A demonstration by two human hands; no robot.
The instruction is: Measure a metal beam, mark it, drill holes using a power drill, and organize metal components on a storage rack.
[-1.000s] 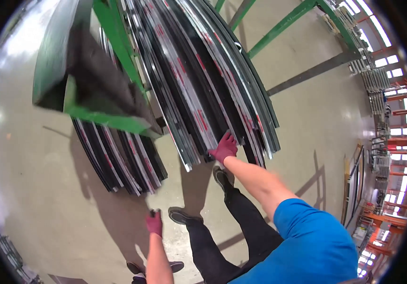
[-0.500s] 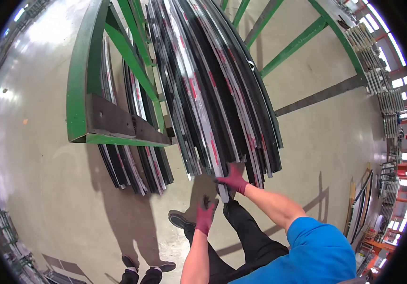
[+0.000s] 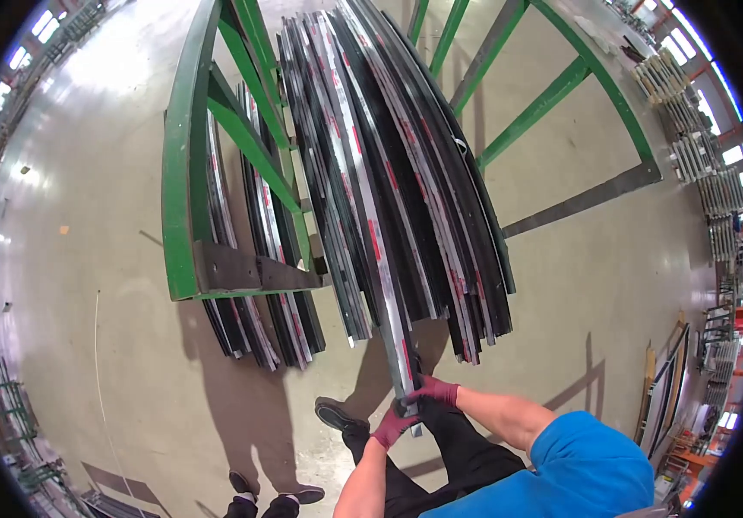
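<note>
A long silver metal profile point(image 3: 394, 347) with red marks sticks out toward me from a stack of long black and silver profiles point(image 3: 406, 216). My left hand point(image 3: 394, 426), in a dark red and black glove, is closed around its near end from the left side. My right hand point(image 3: 436, 391), gloved the same, grips it just above from the right. The fingers of both hands are partly hidden at the profile. Its tip shows a little below my hands, over my legs.
A green metal rack frame point(image 3: 183, 198) rises left of the stack, and more green bars point(image 3: 535, 104) stand on the right. Beyond the left frame lie smaller profile bundles point(image 3: 281, 328). Another person's shoes point(image 3: 304, 495) show at lower left. Framed panels point(image 3: 663, 388) lean at far right.
The silver profile has slid out of the stack toward me. My left hand, open and apart before, now holds its end; my right hand has moved nearer me and lower with it.
</note>
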